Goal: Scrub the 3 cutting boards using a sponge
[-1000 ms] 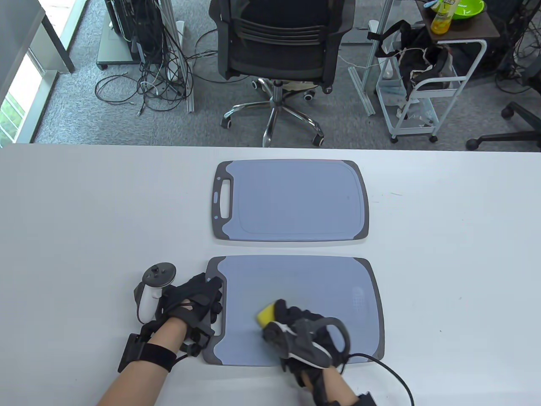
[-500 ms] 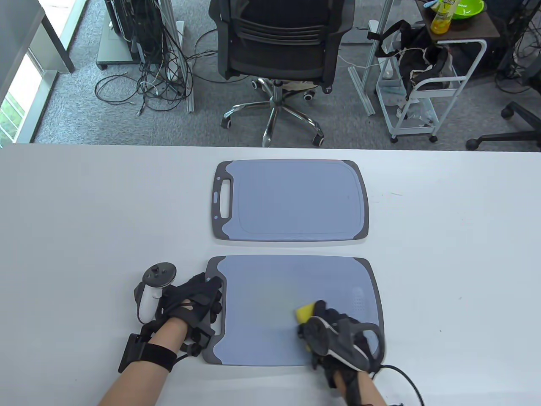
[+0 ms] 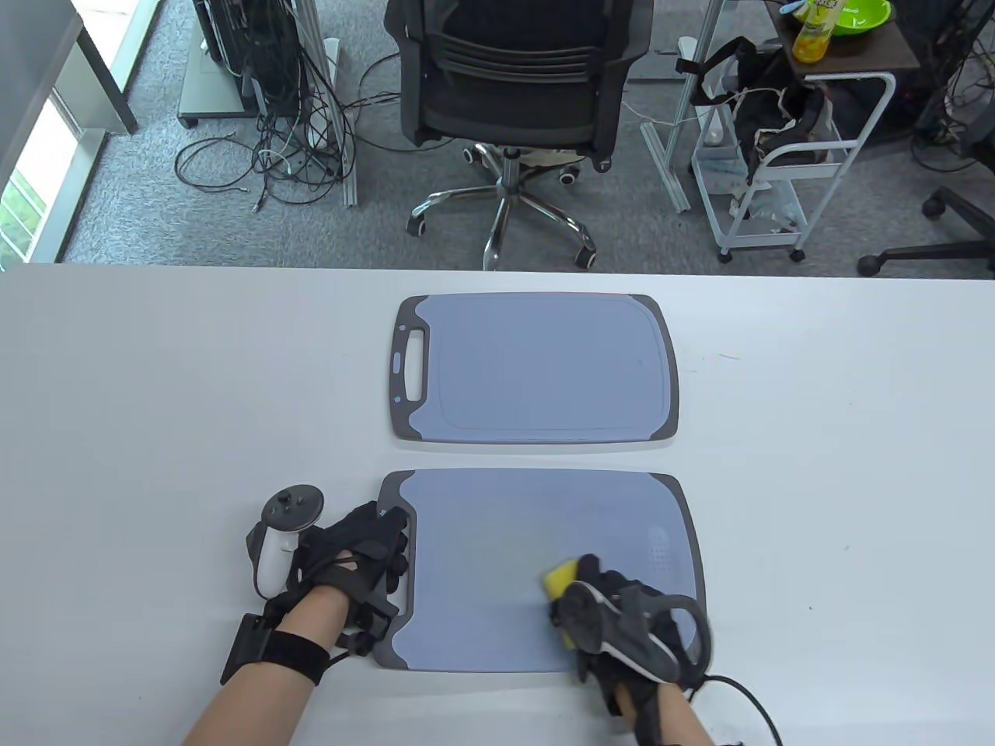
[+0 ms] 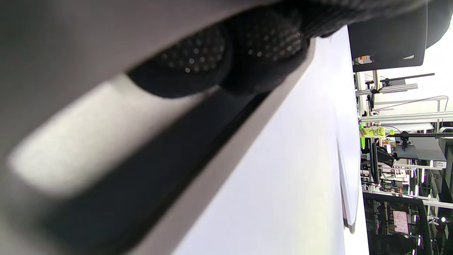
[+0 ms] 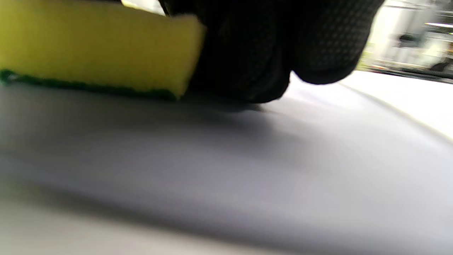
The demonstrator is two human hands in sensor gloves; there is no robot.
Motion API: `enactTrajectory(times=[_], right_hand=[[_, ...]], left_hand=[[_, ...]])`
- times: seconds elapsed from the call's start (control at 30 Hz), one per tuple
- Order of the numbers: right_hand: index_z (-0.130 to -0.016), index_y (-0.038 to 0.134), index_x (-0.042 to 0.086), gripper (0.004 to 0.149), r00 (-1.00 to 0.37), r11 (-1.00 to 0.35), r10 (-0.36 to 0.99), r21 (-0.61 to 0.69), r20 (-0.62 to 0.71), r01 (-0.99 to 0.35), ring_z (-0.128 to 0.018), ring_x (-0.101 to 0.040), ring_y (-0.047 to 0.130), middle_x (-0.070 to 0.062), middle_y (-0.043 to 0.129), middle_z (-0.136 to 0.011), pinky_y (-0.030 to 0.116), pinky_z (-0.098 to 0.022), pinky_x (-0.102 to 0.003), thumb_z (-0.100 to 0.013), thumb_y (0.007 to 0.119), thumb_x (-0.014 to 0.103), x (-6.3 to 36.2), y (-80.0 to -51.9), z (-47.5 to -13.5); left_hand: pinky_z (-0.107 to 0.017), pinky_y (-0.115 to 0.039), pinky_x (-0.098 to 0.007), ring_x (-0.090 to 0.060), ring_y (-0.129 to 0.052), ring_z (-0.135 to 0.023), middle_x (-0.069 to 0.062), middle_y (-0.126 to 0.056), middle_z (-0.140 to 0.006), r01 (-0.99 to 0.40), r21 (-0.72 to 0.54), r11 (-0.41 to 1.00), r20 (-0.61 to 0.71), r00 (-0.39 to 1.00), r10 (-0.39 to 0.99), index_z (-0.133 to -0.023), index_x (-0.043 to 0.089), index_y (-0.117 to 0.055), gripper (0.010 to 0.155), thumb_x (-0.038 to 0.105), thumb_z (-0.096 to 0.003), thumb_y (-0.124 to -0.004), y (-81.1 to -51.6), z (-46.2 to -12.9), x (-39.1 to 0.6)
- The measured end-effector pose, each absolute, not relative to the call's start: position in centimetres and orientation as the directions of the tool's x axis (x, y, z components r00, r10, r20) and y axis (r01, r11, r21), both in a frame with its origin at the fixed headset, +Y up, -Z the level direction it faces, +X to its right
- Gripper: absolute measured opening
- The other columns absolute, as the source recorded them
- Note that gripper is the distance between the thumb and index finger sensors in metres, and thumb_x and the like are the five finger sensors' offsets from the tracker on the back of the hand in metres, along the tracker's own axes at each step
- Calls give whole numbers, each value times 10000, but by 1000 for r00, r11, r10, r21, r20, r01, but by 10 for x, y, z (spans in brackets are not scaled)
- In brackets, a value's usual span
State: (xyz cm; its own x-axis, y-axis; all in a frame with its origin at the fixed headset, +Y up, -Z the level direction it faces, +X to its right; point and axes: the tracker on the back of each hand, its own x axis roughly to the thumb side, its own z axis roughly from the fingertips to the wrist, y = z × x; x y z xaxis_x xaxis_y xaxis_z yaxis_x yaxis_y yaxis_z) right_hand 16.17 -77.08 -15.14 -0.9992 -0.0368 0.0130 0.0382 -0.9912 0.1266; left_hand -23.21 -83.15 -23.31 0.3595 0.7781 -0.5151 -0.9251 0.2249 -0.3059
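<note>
Two cutting boards visible on the surface, not three; the third is out of frame or hidden, can't tell. Near board is the one being worked. Far board lies just beyond it with a narrow gap between, nothing on it.

Right hand grips the sponge, fingers curled over its top. The right wrist view shows the yellow body up and the green scrub face flat on the board, so it's in contact. The sponge sits right of centre, toward the near edge.

Left hand presses on the board's handle end at the left, fingers lying across the handle slot, pinning it rather than clenching anything. The left wrist view is mostly blur with fingertips against the board edge, and doesn't add much.

Progress, as a judgement: mid-scrub on one board. No suds or wet marks readable, so I can't say how much of it is covered. At least the far board and the unseen third likely remain.

Room: the board's right edge is near the sponge, and its near edge is close under the wrist. More run is open to the left, up to the left hand, and toward the far edge. The surface is bare on both sides of the boards. A cable trails off the right wrist over the near edge and might snag on wide strokes.
</note>
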Motion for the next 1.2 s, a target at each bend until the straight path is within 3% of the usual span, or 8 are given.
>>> enactTrajectory(times=[0.1, 0.2, 0.5, 0.6, 0.7, 1.0, 1.13, 1.2], right_hand=[[-1007, 663, 64, 732, -978, -985, -44, 175, -206, 7, -489, -223, 932, -86, 879, -686, 802, -441, -458, -479, 707, 569, 222, -774, -146], [-996, 668, 21, 733, -980, -986, -32, 167, -196, -2, -484, -247, 933, -129, 886, -681, 796, -438, -474, -483, 723, 541, 220, -774, -148], [-1001, 660, 76, 755, -857, -997, -2, 66, 516, 42, -466, -175, 931, -65, 879, -655, 820, -435, -421, -472, 688, 613, -16, -761, -137], [-994, 665, 70, 756, -806, -996, -65, 15, 588, 91, -460, -171, 939, -55, 887, -648, 827, -429, -420, -468, 687, 613, -49, -760, -128], [-1007, 653, 101, 753, -842, -995, -58, 33, 536, 90, -469, -171, 941, -37, 883, -660, 827, -433, -417, -463, 683, 620, -23, -760, -134], [-1010, 648, 51, 755, -985, -980, -30, 198, -170, -4, -470, -218, 936, -86, 886, -666, 806, -431, -454, -475, 716, 578, 226, -774, -136], [-1007, 643, 27, 767, -995, -985, -60, 167, -81, 46, -458, -214, 942, -105, 895, -653, 812, -424, -449, -475, 719, 574, 206, -772, -138], [-1026, 604, 43, 793, -994, -989, -17, 147, 105, 33, -444, -184, 945, -74, 897, -637, 826, -413, -427, -474, 707, 603, 153, -770, -143]], left_hand=[[-322, -999, -234, 19, -1051, -414, 99, -910, -724, -926, -302, 226, -512, 358, 781, -976, 157, -689, 540, 554, -611, -707, -831, -232, -232], [-324, -998, -233, 19, -1050, -414, 102, -907, -725, -927, -301, 225, -513, 357, 781, -977, 159, -688, 539, 555, -610, -706, -832, -232, -232], [-318, -1002, -234, 19, -1054, -405, 106, -915, -713, -929, -299, 217, -524, 350, 777, -970, 169, -697, 540, 560, -599, -717, -832, -232, -232], [-317, -1004, -239, 14, -1055, -404, 103, -916, -712, -932, -298, 205, -528, 340, 778, -968, 168, -698, 539, 557, -595, -720, -832, -232, -232], [-316, -1005, -236, 19, -1058, -399, 114, -921, -706, -937, -289, 194, -542, 327, 774, -964, 182, -704, 536, 565, -589, -720, -832, -232, -233], [-330, -998, -240, 15, -1050, -412, 111, -916, -716, -945, -273, 178, -552, 306, 776, -973, 182, -693, 534, 562, -598, -718, -833, -231, -233], [-333, -997, -240, 15, -1049, -416, 110, -914, -720, -945, -272, 183, -549, 308, 777, -975, 179, -692, 535, 561, -601, -717, -833, -231, -234], [-333, -998, -240, 16, -1050, -416, 111, -914, -719, -945, -271, 182, -550, 307, 777, -975, 181, -692, 537, 563, -599, -719, -833, -231, -234]])
